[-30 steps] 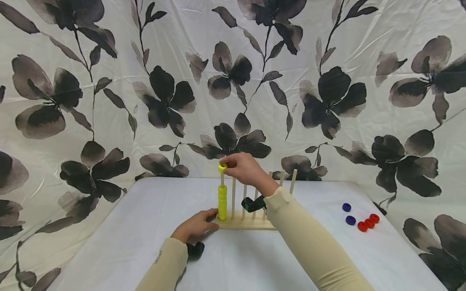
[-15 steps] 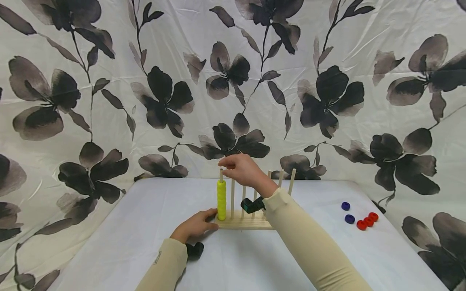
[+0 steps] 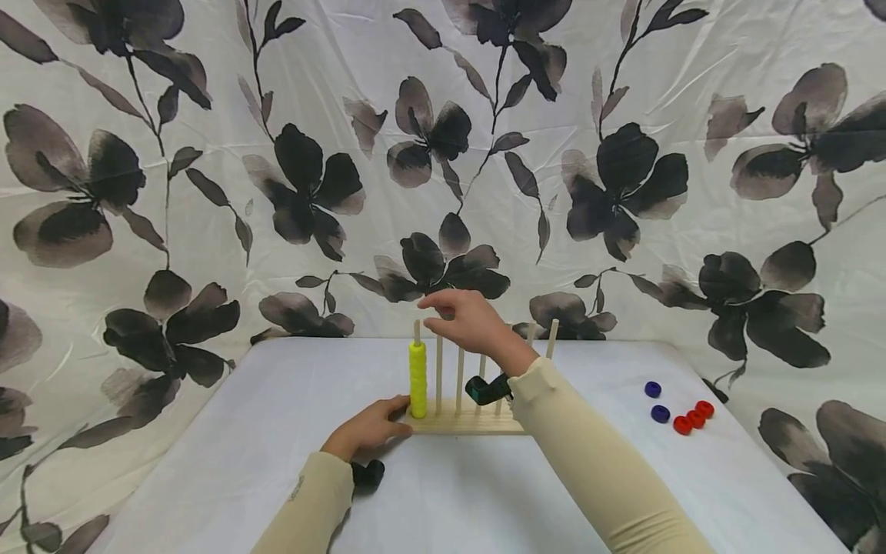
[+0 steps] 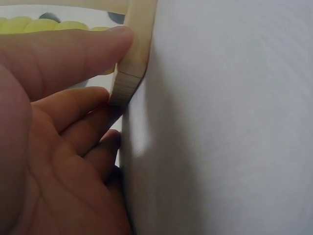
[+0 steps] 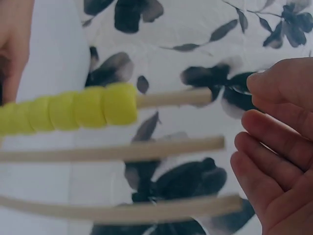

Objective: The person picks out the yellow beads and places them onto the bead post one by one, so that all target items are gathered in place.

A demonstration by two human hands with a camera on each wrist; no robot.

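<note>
A wooden peg rack with a row of upright pegs stands on the white table. On its leftmost peg is a stack of yellow beads, and the bare tip of that peg sticks out above them in the right wrist view. My left hand holds the rack's left end, its thumb at the front edge of the base and fingertips against the end. Beside the top of the beaded peg is my right hand, fingers loosely bent and holding nothing. Its forearm hides part of the rack's right side.
Two blue beads and several red beads lie on the right of the table. A floral curtain hangs behind the table's far edge.
A yellow bead pinched by my right hand at the peg's top was let go and slid down onto the stack. The right hand then drew slightly right. The left hand stayed at the rack.
</note>
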